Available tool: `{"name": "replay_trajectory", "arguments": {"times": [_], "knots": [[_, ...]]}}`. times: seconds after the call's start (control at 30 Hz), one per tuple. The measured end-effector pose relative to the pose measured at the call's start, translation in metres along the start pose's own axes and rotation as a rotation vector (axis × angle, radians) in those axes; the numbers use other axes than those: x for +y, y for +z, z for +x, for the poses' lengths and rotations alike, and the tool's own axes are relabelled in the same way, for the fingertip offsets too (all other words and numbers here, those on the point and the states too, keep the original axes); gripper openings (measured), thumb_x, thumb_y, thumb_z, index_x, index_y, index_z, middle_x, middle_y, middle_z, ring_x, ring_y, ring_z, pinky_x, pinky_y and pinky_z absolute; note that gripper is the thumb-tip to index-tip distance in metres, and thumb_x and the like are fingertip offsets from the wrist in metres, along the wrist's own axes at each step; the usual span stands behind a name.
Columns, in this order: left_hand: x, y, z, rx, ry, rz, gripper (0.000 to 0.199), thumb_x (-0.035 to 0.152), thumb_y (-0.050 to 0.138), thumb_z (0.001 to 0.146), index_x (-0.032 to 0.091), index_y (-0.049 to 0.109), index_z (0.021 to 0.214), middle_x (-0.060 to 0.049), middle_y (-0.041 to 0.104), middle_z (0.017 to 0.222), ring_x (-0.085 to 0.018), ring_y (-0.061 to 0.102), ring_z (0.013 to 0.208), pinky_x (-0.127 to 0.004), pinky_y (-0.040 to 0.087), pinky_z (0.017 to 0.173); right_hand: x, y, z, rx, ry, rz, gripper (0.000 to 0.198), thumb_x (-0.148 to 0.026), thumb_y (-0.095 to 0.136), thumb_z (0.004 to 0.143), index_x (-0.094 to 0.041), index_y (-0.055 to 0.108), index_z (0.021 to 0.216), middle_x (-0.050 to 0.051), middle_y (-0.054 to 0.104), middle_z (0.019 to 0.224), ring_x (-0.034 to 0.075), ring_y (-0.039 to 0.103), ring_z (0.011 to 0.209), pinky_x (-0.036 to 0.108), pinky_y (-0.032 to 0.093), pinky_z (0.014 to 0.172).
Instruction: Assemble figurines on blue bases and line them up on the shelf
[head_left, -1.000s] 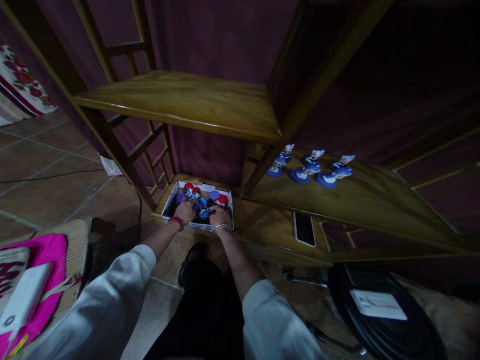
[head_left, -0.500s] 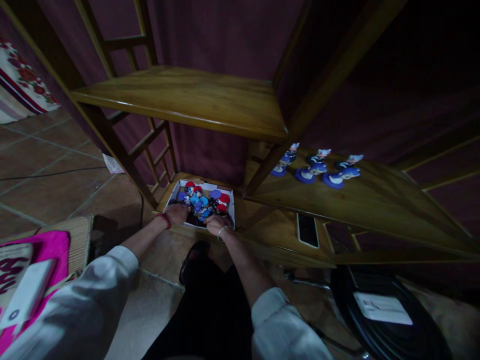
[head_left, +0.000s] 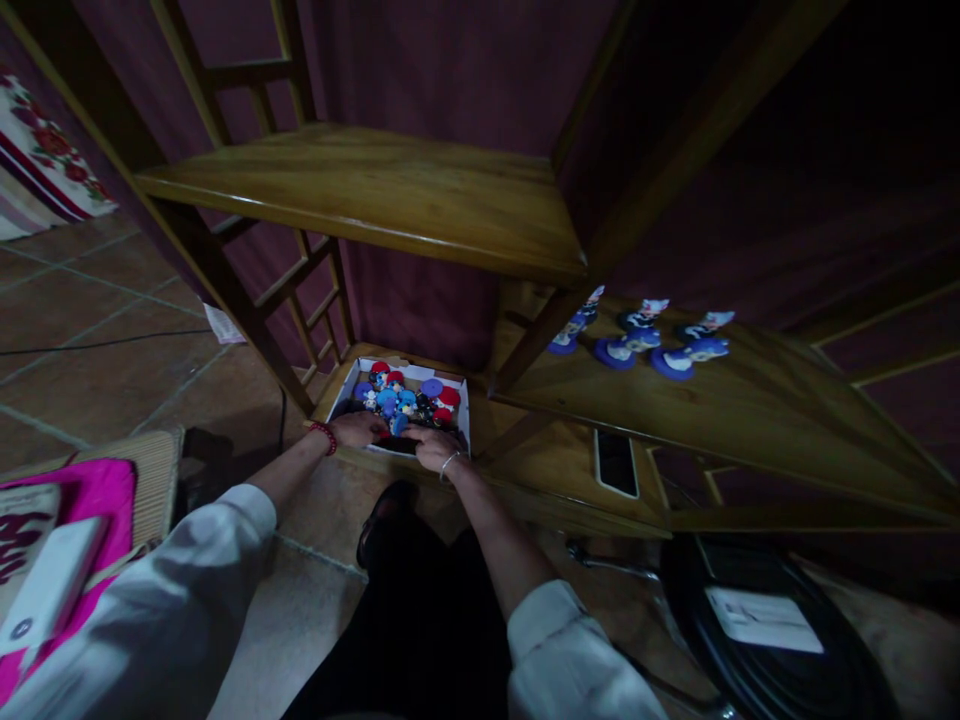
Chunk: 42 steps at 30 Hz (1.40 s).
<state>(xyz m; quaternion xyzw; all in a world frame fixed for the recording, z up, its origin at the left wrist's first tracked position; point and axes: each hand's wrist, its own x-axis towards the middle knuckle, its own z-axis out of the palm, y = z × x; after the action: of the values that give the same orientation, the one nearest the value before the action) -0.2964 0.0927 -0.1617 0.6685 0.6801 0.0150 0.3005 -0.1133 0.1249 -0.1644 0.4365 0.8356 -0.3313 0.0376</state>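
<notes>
A shallow white box (head_left: 463, 410) of small figurines with blue, purple and red round bases sits on the low shelf. My left hand (head_left: 360, 430), with a red bead bracelet, reaches in over its front left corner; its fingers stretch toward a red spot among the figurines. My right hand (head_left: 433, 447), wearing a silver bracelet, comes in from the front right. Its fingertips are at a blue figurine (head_left: 399, 425) between the two hands and seem closed on it. Shadow hides part of the fingers.
Several purple-based figurines (head_left: 679, 360) lie on the higher shelf (head_left: 570, 385) at right. A phone (head_left: 616, 463) rests on the low shelf. Above the box juts a wooden shelf (head_left: 360, 190). A black stool (head_left: 772, 640) stands lower right, a woven seat (head_left: 161, 480) at left.
My left hand has stretched further right into the box. My right fingers have moved slightly up and left. The blue figurine between the hands has shifted up and left.
</notes>
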Motion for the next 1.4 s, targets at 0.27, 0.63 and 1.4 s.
{"name": "replay_trajectory", "arguments": {"times": [0.27, 0.63, 1.4], "knots": [[-0.007, -0.001, 0.0, -0.05, 0.067, -0.097, 0.038, 0.017, 0.041, 0.072, 0.028, 0.059, 0.103, 0.004, 0.062, 0.103, -0.012, 0.054, 0.095, -0.019, 0.038, 0.083, 0.0, 0.0, 0.002, 0.04, 0.082, -0.033, 0.058, -0.015, 0.042, 0.072, -0.037, 0.036, 0.125, -0.007, 0.051, 0.121, 0.016, 0.051, 0.106, 0.026, 0.036, 0.091], [-0.001, 0.002, -0.002, -0.083, -0.012, 0.094, 0.028, 0.033, 0.041, 0.074, 0.03, 0.064, 0.089, 0.003, 0.062, 0.101, -0.016, 0.055, 0.092, -0.025, 0.041, 0.078, 0.003, -0.001, 0.004, -0.098, -0.031, -0.005, 0.051, -0.011, 0.039, 0.072, -0.039, 0.051, 0.113, -0.01, 0.06, 0.105, 0.011, 0.053, 0.1, 0.02, 0.039, 0.084], [-0.001, -0.011, 0.012, -0.183, -0.121, 0.414, 0.016, 0.012, 0.052, 0.067, 0.013, 0.063, 0.078, -0.014, 0.065, 0.086, -0.023, 0.059, 0.087, -0.03, 0.043, 0.075, -0.003, 0.001, -0.004, 0.104, 0.108, -0.088, 0.039, -0.024, 0.04, 0.075, -0.04, 0.054, 0.108, -0.004, 0.062, 0.103, 0.017, 0.056, 0.094, 0.027, 0.042, 0.077]]}}
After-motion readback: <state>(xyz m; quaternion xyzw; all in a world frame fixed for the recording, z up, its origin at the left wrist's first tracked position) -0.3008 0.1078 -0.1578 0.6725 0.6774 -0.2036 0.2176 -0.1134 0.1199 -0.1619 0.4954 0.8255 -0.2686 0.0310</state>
